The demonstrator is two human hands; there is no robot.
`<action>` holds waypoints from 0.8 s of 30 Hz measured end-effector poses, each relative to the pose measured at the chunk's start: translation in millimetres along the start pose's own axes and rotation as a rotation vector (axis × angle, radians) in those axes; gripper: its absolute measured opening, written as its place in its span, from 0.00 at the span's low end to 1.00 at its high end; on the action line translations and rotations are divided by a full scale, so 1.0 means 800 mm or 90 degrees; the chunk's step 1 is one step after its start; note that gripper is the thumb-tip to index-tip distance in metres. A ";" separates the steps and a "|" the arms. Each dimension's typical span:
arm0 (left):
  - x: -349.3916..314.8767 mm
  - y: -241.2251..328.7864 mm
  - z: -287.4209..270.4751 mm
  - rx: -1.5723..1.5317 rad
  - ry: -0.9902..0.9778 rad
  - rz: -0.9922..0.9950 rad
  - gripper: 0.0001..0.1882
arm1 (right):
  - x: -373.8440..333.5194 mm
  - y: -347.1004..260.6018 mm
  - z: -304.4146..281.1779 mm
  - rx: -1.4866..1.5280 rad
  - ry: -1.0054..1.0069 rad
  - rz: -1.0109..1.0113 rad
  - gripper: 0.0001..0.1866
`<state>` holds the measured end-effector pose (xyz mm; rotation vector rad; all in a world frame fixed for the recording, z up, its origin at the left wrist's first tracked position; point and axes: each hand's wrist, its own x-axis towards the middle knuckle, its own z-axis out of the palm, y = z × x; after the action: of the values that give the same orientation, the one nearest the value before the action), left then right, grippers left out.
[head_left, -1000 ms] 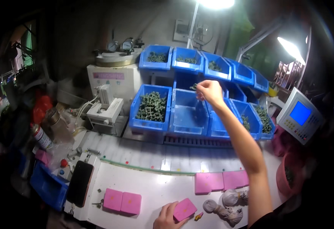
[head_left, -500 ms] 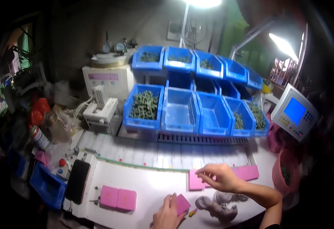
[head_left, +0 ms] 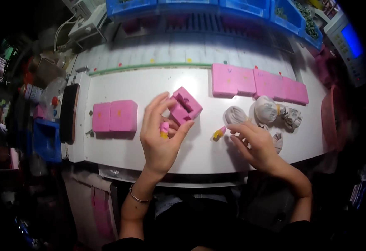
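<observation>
My left hand [head_left: 160, 138] is closed around a pink block [head_left: 194, 105] whose hollowed face with slots is turned up. A small pink-and-yellow piece [head_left: 164, 130] sits against that hand's fingers. My right hand [head_left: 256, 144] hovers over the white table, fingers curved and apart, with nothing visible in it. Close to its fingertips lies another small pink-and-yellow piece [head_left: 219, 133]. Beside and beyond the right hand are grey-white cloth bundles [head_left: 266, 109], one bound with a yellow band; the hand partly hides them.
Pink blocks [head_left: 233, 79] stand in a row at the far right. Two more pink blocks [head_left: 122, 115] sit at left, near a dark phone [head_left: 69, 113]. Blue bins [head_left: 245, 10] line the back. A control panel with a blue screen [head_left: 350, 39] and a pink basket [head_left: 333, 117] are at right.
The view has tipped downward. My left hand has raised the pink block, and its hollow now shows. My right hand has left the far row of blocks and come nearer, beside the cloth bundles.
</observation>
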<state>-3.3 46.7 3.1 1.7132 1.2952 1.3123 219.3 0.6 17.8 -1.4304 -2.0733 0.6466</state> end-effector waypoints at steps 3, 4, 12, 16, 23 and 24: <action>-0.026 -0.001 -0.006 0.048 0.092 0.051 0.21 | -0.006 -0.002 0.034 -0.082 0.031 -0.002 0.12; -0.032 0.005 -0.011 0.002 0.042 0.004 0.17 | -0.006 -0.002 0.039 -0.083 0.023 0.001 0.12; -0.077 0.010 -0.014 -0.417 -0.202 -0.281 0.16 | -0.017 -0.014 0.041 0.147 0.041 0.073 0.09; -0.080 0.014 -0.001 -0.444 -0.212 -0.265 0.17 | -0.024 -0.024 0.040 0.301 0.111 0.064 0.09; -0.078 0.018 0.006 -0.403 -0.195 -0.218 0.23 | -0.022 -0.022 0.037 0.354 0.128 -0.001 0.15; -0.078 0.017 0.005 -0.417 -0.194 -0.227 0.23 | -0.022 -0.021 0.037 0.349 0.120 -0.013 0.16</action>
<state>3.5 -16.3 -7.8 1.1060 0.8161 1.0541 193.3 -24.1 3.8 -1.1020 -1.5950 0.9441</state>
